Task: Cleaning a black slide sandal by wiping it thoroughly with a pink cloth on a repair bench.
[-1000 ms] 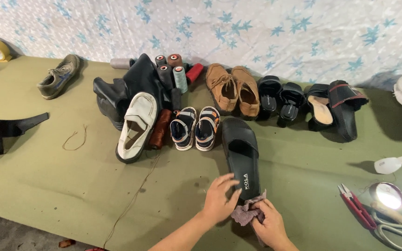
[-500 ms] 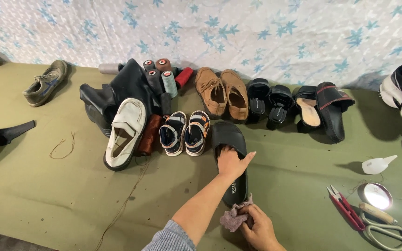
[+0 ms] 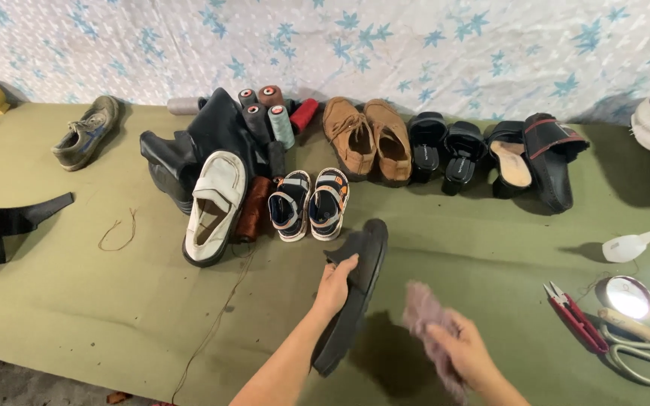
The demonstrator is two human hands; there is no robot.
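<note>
My left hand (image 3: pixel 334 284) grips a black slide sandal (image 3: pixel 356 297) by its side and holds it tipped on edge above the green cloth. To its right, my right hand (image 3: pixel 466 353) is closed around a crumpled pinkish-grey rag (image 3: pixel 426 316), a short way from the sandal and not touching it. The sandal's strap side faces away, so only its dark sole edge shows.
A row of shoes lines the back: small striped sandals (image 3: pixel 309 201), a white loafer (image 3: pixel 214 204), brown shoes (image 3: pixel 370 139), black sandals (image 3: pixel 445 150), thread spools (image 3: pixel 268 113). At the right lie red snips (image 3: pixel 573 316), scissors (image 3: pixel 637 353), a round lamp (image 3: pixel 627 295) and a white squeeze bottle (image 3: pixel 627 246).
The sandal lay flat under my left hand; now it is lifted and tipped on edge. My right hand with the rag has moved away to the right.
</note>
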